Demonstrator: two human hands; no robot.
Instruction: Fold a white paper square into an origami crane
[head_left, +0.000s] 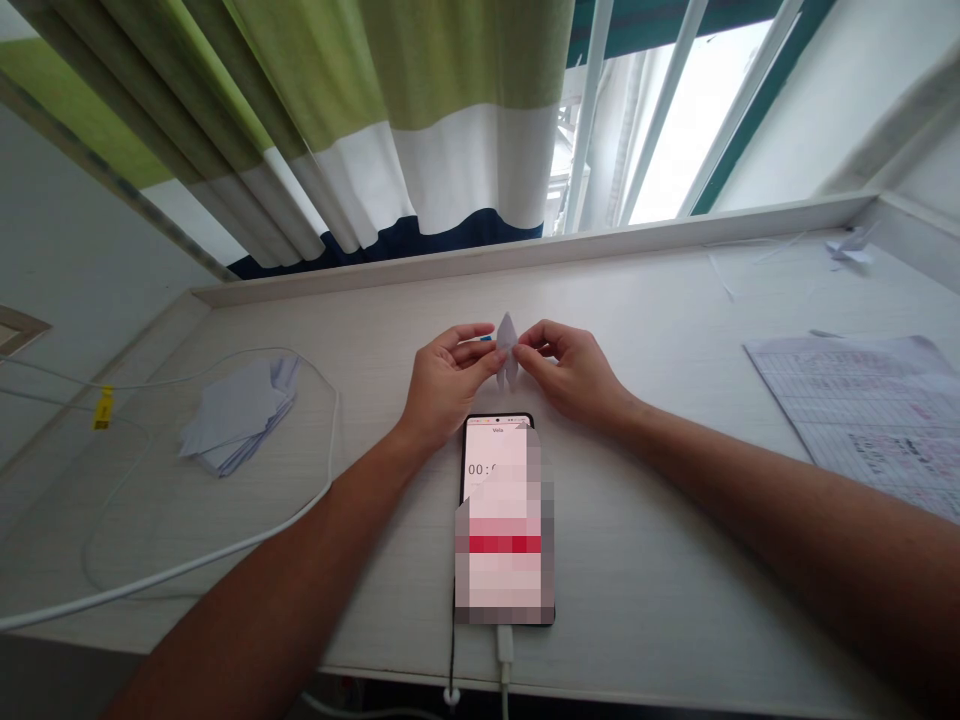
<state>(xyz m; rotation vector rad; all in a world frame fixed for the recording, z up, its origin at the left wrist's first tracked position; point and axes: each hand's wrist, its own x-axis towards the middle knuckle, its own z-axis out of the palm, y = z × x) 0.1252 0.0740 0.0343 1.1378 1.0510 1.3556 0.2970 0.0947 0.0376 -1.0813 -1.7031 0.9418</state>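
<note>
Between my two hands is a small piece of folded white paper, pointed at the top and split into two narrow flaps at the bottom. My left hand pinches its left side between thumb and fingers. From the other side, the thumb and forefinger of my right hand grip its right edge. A small blue thing shows by my left fingers; its kind I cannot make out. Just below the hands a phone lies face up with its screen lit, partly blurred.
Loose white paper sheets lie in a pile at left, inside a loop of white cable with a yellow tag. A written-on sheet is at right, crumpled paper at back right. A charging cable runs off the front edge.
</note>
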